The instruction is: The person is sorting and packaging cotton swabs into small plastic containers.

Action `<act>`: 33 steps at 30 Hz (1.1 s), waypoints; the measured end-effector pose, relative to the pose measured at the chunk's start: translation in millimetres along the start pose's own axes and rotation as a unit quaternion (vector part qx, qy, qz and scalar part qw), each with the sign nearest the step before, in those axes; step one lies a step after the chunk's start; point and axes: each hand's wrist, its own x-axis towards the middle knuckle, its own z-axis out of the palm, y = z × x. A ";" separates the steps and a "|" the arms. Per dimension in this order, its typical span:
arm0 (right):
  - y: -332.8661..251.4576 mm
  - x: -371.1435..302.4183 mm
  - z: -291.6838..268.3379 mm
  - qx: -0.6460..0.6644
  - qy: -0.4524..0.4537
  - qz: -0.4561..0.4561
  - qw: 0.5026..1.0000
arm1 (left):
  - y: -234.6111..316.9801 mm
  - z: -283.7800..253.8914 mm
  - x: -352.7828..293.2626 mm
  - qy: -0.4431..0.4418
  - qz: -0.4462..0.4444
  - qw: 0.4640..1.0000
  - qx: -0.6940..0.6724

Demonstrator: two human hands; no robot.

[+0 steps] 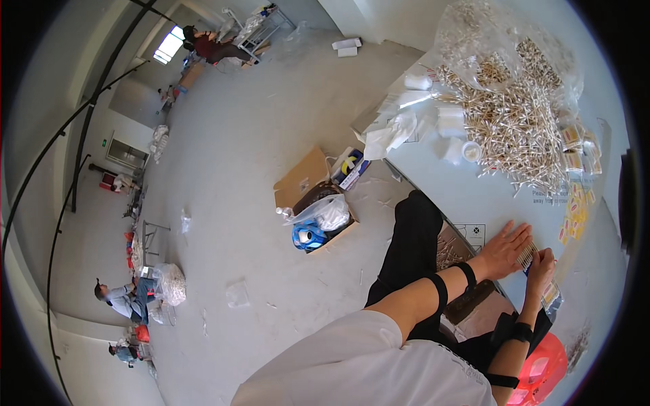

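Note:
My left hand (504, 251) lies almost flat on the table (467, 196), its fingers stretched out toward a small row of cotton swabs (526, 255). Curled at the other side of that row, my right hand (540, 269) presses its fingers against the swabs. A bit of something dark blue shows under the swabs, mostly hidden. Beyond both hands spreads a large heap of loose cotton swabs (518, 122), wooden-stemmed with white tips, partly under a clear plastic bag (474, 34). Small yellow-and-white packets (575, 210) lie along the table's right side.
Clear round tubs (451, 122) and white plastic film (393, 135) are on the far left of the table. On the floor stands an open cardboard box (301, 177) with a blue package. A red plastic stool (545, 365) is by my right arm. Other people sit working far off.

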 end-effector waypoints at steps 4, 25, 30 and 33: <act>-21.6 3.2 -6.4 0.073 -0.009 0.091 0.993 | -6.2 3.1 0.6 0.015 0.001 1.000 0.009; -15.6 -11.8 -19.6 0.172 -0.069 -0.007 0.983 | -5.7 4.0 -2.5 0.008 -0.009 1.000 0.007; 5.7 -21.7 -19.1 0.157 -0.030 -0.021 0.987 | 6.7 4.7 2.3 -0.029 -0.005 0.999 -0.030; 4.7 -28.4 -29.5 0.145 -0.027 0.019 0.989 | 11.8 7.2 5.7 -0.043 -0.004 0.999 -0.019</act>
